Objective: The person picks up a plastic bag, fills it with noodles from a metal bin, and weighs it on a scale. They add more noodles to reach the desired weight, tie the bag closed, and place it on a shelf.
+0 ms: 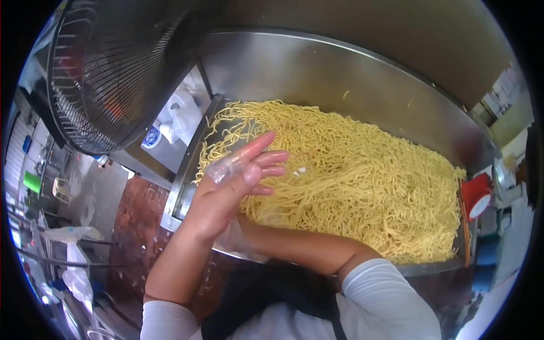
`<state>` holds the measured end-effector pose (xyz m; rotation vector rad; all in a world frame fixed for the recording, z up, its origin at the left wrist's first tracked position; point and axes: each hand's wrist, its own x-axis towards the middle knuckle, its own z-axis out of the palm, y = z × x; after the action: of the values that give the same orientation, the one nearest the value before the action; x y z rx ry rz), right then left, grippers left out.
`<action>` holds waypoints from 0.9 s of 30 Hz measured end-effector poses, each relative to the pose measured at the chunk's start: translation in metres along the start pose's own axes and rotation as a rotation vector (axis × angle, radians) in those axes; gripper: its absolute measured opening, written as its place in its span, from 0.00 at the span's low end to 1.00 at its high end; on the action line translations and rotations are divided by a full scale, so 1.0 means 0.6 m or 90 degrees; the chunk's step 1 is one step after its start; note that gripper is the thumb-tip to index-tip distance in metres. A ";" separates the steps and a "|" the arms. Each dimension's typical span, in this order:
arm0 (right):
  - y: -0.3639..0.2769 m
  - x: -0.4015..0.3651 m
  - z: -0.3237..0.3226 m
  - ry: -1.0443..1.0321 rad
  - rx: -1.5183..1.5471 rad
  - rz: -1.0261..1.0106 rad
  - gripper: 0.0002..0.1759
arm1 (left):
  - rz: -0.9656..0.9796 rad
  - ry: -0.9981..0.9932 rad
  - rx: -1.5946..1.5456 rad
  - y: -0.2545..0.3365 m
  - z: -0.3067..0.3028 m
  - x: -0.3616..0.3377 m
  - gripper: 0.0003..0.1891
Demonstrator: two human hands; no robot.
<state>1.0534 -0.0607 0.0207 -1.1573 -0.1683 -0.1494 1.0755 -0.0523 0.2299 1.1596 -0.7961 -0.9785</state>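
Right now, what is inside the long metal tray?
Yellow noodles fill most of the metal tray, with small white bits on top. Bare metal shows at its left end. Anything under the heap or behind the left hand is covered.

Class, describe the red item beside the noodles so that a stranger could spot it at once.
Find the steel tray heaped with yellow noodles. Beyond its right-hand end sits a red item with a white oval face. Red and white set it apart from the blue containers nearby.
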 end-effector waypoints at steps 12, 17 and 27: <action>-0.193 -0.205 -0.157 -0.227 -0.737 0.328 0.16 | -0.419 -0.304 0.984 -0.311 -0.056 0.111 0.39; -0.242 -0.260 -0.185 0.293 -0.791 0.152 0.28 | -0.284 -0.034 0.574 -0.319 -0.048 0.128 0.22; -0.203 -0.112 -0.194 0.375 -0.473 0.058 0.17 | -0.009 -0.006 -0.133 -0.139 -0.144 -0.042 0.25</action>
<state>0.9693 -0.2138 0.0701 -1.7981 0.5035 -0.4912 1.1267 -0.0062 0.1285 0.9820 -0.6754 -1.0534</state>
